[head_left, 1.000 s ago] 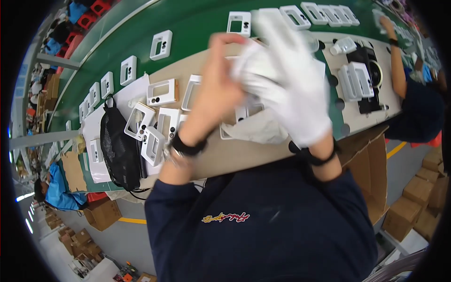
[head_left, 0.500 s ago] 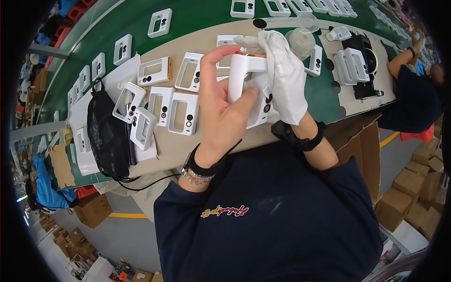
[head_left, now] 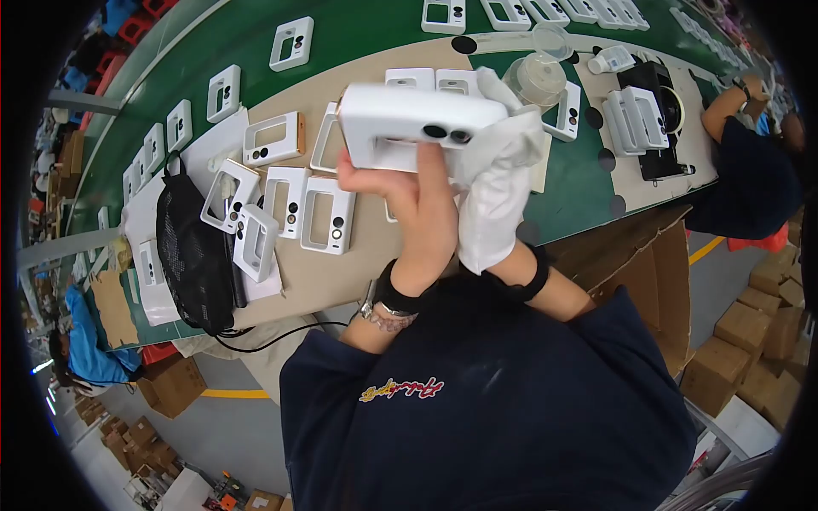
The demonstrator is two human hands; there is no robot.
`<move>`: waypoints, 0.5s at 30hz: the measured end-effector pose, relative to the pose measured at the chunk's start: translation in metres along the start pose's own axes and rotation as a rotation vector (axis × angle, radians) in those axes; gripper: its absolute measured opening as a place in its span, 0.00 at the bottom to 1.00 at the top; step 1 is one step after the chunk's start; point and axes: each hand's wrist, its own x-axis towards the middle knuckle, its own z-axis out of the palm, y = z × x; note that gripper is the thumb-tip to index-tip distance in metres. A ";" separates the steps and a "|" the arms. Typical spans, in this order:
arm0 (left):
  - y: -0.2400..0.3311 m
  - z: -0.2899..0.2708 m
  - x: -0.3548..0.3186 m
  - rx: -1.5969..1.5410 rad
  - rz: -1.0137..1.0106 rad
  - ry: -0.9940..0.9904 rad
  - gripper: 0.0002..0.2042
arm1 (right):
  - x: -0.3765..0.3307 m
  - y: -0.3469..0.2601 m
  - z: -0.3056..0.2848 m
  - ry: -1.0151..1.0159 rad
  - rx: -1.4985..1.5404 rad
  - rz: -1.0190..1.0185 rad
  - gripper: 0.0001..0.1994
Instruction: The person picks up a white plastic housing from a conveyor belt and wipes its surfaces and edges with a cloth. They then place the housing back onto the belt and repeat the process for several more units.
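Observation:
In front of my chest I hold a white plastic housing [head_left: 388, 119], a thick rectangular frame with a long opening and two dark round holes near its right end. My bare left hand [head_left: 424, 209] grips it from below, with fingers through the opening. A loose white cloth glove [head_left: 496, 187] covers my right hand [head_left: 503, 145], which is closed around the right end of the housing; its fingers are mostly hidden by the cloth. Similar white frames [head_left: 328, 217] lie on the beige table mat [head_left: 366, 277] to the left, one leaning on another.
A black mesh bag [head_left: 192, 247] lies at the left. Clear plastic cups [head_left: 538, 81] and a small white bottle [head_left: 611, 60] stand at the back right. More frames [head_left: 291, 43] line the green surface behind. A cardboard box [head_left: 656, 289] is below right; a co-worker's arm [head_left: 728, 102] is at far right.
The housing has turned from upright to lying lengthwise, its holes now facing me. My left hand has shifted right and under it; the gloved right hand has moved slightly left and down.

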 end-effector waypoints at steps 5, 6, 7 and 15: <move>-0.038 -0.036 0.000 0.212 -0.116 -0.185 0.25 | 0.021 -0.002 -0.012 -0.141 -0.799 -0.611 0.19; -0.037 -0.039 0.007 0.208 -0.222 -0.259 0.24 | 0.020 -0.003 -0.013 -0.148 -0.618 -0.406 0.15; -0.030 -0.043 0.011 0.204 -0.222 -0.254 0.24 | 0.019 -0.004 -0.014 -0.153 -0.435 -0.202 0.11; 0.032 -0.038 0.026 -0.592 -0.673 -0.363 0.25 | 0.037 -0.030 0.001 -0.657 -0.539 -0.472 0.15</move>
